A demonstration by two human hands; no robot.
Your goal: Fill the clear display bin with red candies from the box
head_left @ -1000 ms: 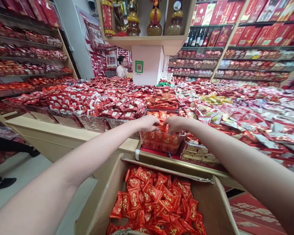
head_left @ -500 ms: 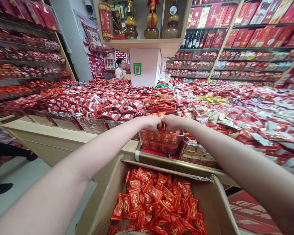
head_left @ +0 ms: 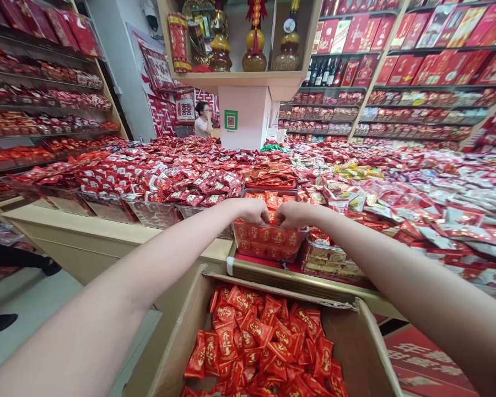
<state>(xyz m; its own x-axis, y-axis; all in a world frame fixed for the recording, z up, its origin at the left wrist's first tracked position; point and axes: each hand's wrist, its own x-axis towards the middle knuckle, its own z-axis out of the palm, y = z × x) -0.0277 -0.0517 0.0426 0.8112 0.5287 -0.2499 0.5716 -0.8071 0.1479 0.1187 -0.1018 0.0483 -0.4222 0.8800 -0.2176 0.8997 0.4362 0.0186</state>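
Note:
Both arms reach forward over an open cardboard box (head_left: 367, 353) full of red sweet packets (head_left: 264, 342). My left hand (head_left: 253, 210) and my right hand (head_left: 294, 214) meet, knuckles up, over a clear plastic bin (head_left: 268, 242) of the same red packets on the display counter. The fingers of both hands curl down into the bin's packets; what they grip is hidden by the backs of the hands.
The wide counter (head_left: 119, 234) holds many bins heaped with red and mixed packets. Shelves of red boxes line both walls. A pillar (head_left: 243, 113) stands behind the display, with a person (head_left: 202, 118) beside it. A dark shoe (head_left: 2, 322) shows on the floor at left.
The two hands drew together over the bin until they touched, then parted slightly and dipped lower among the packets. The view tilted a little.

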